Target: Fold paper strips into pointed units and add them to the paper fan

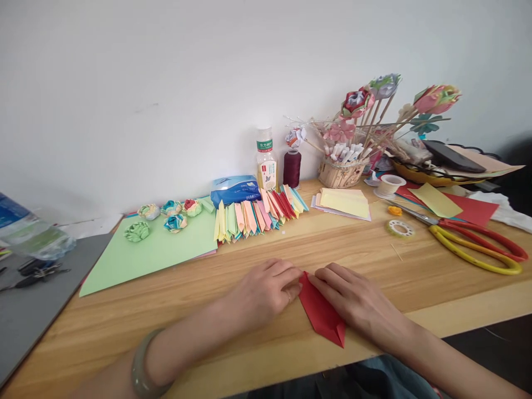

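Note:
A folded red paper piece lies on the wooden table near its front edge, one pointed end toward me. My left hand presses its curled fingertips on the paper's upper left edge. My right hand lies over the paper's right side, fingers bent and pressing on the fold near the top corner. A grey-green bangle is on my left wrist.
A row of folded coloured paper strips stands behind my hands, with a blue tissue pack, a bottle and a dark thread spool. Left: green sheet with paper roses. Right: yellow-red scissors, tape rolls, paper stack, flower basket.

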`<control>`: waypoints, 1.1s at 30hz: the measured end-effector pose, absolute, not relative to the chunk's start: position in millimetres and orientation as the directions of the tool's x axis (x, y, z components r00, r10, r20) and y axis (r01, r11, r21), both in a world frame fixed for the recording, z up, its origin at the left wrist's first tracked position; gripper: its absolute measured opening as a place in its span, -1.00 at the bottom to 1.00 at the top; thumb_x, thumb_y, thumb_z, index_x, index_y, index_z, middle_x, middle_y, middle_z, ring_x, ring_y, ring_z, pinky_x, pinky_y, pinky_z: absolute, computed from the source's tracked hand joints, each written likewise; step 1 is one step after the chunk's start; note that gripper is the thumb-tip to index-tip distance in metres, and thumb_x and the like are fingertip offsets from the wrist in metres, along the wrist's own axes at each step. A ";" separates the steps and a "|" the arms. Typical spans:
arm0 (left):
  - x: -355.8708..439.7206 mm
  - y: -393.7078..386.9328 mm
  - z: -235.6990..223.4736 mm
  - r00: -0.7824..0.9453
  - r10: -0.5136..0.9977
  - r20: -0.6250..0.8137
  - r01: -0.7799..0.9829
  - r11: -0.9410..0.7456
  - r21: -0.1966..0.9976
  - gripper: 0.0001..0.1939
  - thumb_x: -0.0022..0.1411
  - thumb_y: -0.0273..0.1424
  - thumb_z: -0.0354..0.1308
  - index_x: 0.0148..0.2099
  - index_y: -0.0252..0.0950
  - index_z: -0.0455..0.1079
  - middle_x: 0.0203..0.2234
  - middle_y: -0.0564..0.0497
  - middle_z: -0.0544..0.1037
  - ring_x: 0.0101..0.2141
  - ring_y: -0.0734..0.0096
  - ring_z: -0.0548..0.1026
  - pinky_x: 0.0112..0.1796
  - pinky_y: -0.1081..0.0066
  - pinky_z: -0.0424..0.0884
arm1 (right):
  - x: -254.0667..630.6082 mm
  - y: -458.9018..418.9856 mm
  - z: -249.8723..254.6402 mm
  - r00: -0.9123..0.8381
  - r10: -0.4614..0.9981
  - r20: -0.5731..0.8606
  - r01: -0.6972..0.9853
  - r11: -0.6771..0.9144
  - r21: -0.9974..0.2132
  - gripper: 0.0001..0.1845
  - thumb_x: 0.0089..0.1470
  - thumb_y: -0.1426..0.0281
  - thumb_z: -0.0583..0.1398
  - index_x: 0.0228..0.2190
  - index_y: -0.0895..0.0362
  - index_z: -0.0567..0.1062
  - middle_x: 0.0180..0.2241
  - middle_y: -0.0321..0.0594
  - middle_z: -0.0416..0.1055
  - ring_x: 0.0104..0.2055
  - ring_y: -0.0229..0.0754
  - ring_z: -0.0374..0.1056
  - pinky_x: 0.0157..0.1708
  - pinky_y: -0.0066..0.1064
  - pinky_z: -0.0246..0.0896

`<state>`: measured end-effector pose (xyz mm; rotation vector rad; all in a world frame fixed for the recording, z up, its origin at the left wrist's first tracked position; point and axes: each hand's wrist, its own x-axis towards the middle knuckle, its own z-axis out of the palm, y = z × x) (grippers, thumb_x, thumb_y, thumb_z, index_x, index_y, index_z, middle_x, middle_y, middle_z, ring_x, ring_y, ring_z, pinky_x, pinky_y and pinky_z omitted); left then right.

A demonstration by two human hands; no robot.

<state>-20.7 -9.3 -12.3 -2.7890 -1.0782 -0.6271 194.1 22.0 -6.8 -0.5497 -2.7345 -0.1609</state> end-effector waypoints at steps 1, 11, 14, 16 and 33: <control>-21.3 -9.0 -12.0 0.660 0.629 0.411 0.662 -0.745 0.077 -0.73 0.41 -0.43 -0.12 -0.15 -0.38 0.41 -0.20 -0.08 0.48 -0.16 0.35 0.40 -0.14 0.32 0.41 | 193.8 22.2 -6.4 -0.872 0.339 0.352 0.380 0.923 0.053 -0.60 0.26 0.55 -0.14 -0.25 0.22 0.48 -0.35 -0.06 0.40 -0.33 -0.13 0.30 -0.36 -0.30 0.33; -11.7 -14.1 -12.6 0.482 0.776 0.405 0.756 -0.603 0.255 -0.79 0.21 -0.45 0.11 -0.11 -0.40 0.42 -0.29 -0.09 0.50 -0.23 0.24 0.40 -0.23 0.26 0.46 | 193.7 25.0 -14.9 -0.729 0.556 0.400 0.528 0.828 -0.188 -0.74 0.26 0.43 -0.03 -0.21 0.22 0.43 -0.34 -0.08 0.42 -0.30 -0.12 0.33 -0.31 -0.30 0.30; -3.4 -16.2 -11.5 0.400 0.822 0.405 0.807 -0.526 0.270 -0.83 0.14 -0.49 0.12 -0.18 -0.38 0.43 -0.36 -0.06 0.49 -0.27 0.23 0.39 -0.31 0.26 0.46 | 191.8 23.7 -18.2 -0.680 0.624 0.385 0.591 0.777 -0.216 -0.76 0.23 0.43 0.00 -0.30 0.20 0.46 -0.39 -0.12 0.41 -0.33 -0.13 0.33 -0.34 -0.32 0.27; -0.8 -17.7 -10.4 0.335 0.845 0.418 0.809 -0.485 0.332 -0.83 0.11 -0.52 0.10 -0.21 -0.35 0.43 -0.39 -0.04 0.50 -0.29 0.24 0.40 -0.32 0.27 0.45 | 190.3 21.6 -18.9 -0.679 0.626 0.383 0.603 0.774 -0.193 -0.73 0.23 0.46 -0.02 -0.33 0.19 0.47 -0.42 -0.14 0.39 -0.36 -0.14 0.32 -0.38 -0.35 0.24; 0.1 -19.6 -17.4 0.407 0.727 0.553 0.835 -0.542 0.097 -0.82 0.21 -0.58 0.07 -0.42 -0.35 0.42 -0.54 0.02 0.43 -0.41 0.35 0.36 -0.49 0.42 0.35 | 180.9 13.4 -19.0 -0.649 0.582 0.490 0.654 0.755 -0.032 -0.66 0.25 0.50 -0.07 -0.39 0.18 0.46 -0.49 -0.18 0.36 -0.44 -0.15 0.27 -0.44 -0.36 0.11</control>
